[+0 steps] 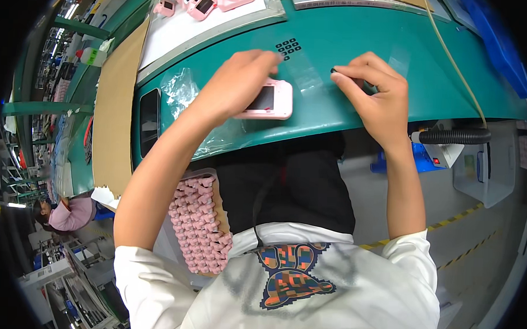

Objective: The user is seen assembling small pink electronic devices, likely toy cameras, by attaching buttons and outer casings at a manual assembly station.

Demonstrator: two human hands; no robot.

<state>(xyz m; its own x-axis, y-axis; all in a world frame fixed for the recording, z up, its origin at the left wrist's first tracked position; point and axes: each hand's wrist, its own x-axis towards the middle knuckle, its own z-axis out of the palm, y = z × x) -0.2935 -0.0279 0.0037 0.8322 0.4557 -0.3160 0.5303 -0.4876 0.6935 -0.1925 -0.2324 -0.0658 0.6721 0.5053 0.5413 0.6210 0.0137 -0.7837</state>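
Observation:
A pink toy camera (284, 98) with a dark screen lies on the green table mat (343, 34), near its front edge. My left hand (240, 79) is over the camera's left part and hides it. Its fingertips are blurred beside a small group of black square rings (289, 46) on the mat, so its grip cannot be made out. To the right, my right hand (379, 90) is raised over the mat. Its thumb and forefinger pinch a small black piece (333, 70).
Several pink toy cameras (202, 6) sit on a white board at the back left. A phone (150, 117) and crumpled clear film (179, 89) lie at left. Below the table edge stands a box of pink parts (197, 220). A cable (453, 61) crosses the right side.

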